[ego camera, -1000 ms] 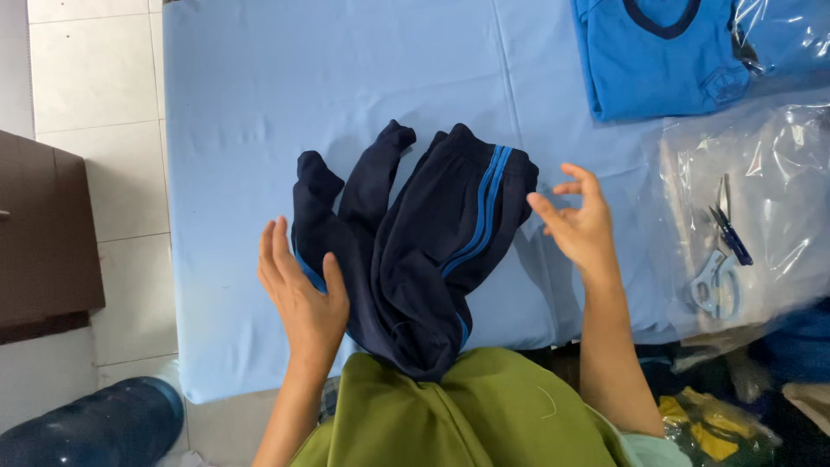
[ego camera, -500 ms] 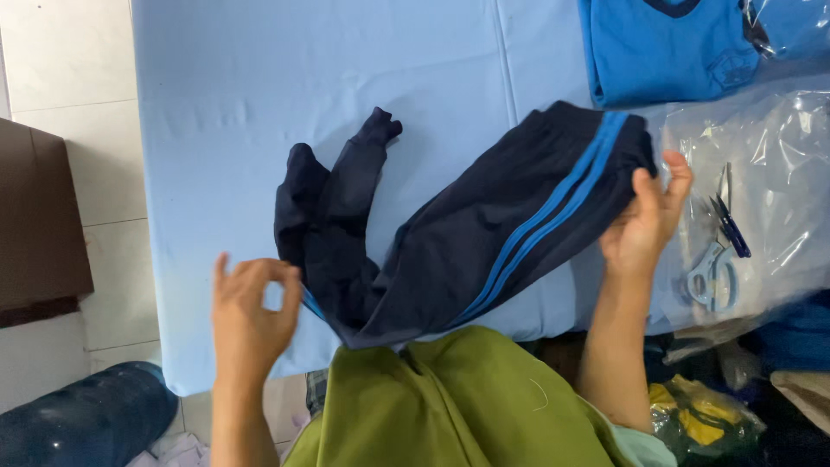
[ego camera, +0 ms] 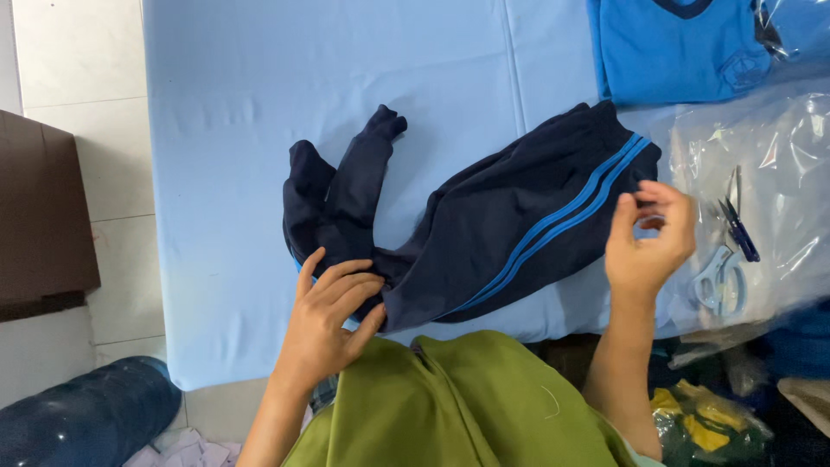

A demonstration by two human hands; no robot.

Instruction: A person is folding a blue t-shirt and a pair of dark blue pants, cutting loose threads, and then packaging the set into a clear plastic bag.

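Lying crumpled on the blue table [ego camera: 225,130]: navy trousers [ego camera: 501,233], soft, light, floppy. Left hand [ego camera: 333,316] presses flat, fingers together, on the bunched leg end. Right hand [ego camera: 648,238] hovers beside the striped waistband, fingers loosely curled, holding nothing; scissors [ego camera: 722,272] just beyond.
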